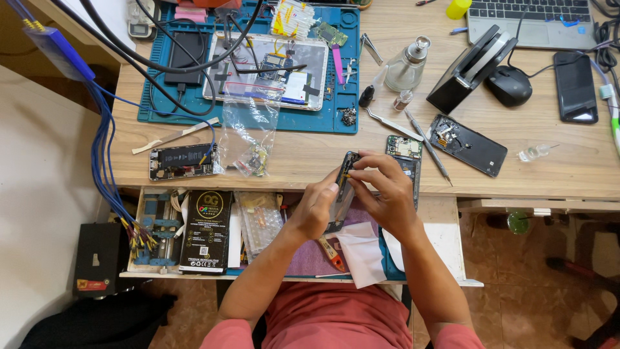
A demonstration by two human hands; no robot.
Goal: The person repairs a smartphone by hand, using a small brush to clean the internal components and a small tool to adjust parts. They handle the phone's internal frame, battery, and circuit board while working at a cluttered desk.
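Here we are above the wooden desk (pixel 529 174), and both hands are up at its front edge, working one opened phone (pixel 340 194). The left hand (pixel 314 210) has its fingers curled around the phone's lower half, thumb pressed on the near side, gripping it tilted on edge. The right hand (pixel 384 194) comes in from the other side, thumb and forefinger pinched nearly closed at the phone's top end, where something small and yellow shows; I can't tell what it is.

The phone hangs just off the desk edge, above the open drawer (pixel 452 249).

Risks, as I judge them: the phone is held on edge by fingertips only, so a slip would drop it into the drawer's clutter. A hard pinch at the top could tear whatever thin part sits there. Behind the right hand on the desk, touching or nearly so, lies a small green circuit board (pixel 405 147), and a nudge of the knuckles could shove it.

Counting now. On the desk: one blue work mat (pixel 345 97) at the back with one opened tablet (pixel 310 61) on it, one glass bottle (pixel 407 68), one computer mouse (pixel 509 85), one laptop (pixel 529 19) in the far corner, one whole dark phone (pixel 575 87) near the right edge, and two more stripped phone bodies, one left (pixel 183 161), one right (pixel 468 145). One clear plastic bag (pixel 248 139), one pair of tweezers (pixel 394 125). In the drawer, one white cloth (pixel 361 252).
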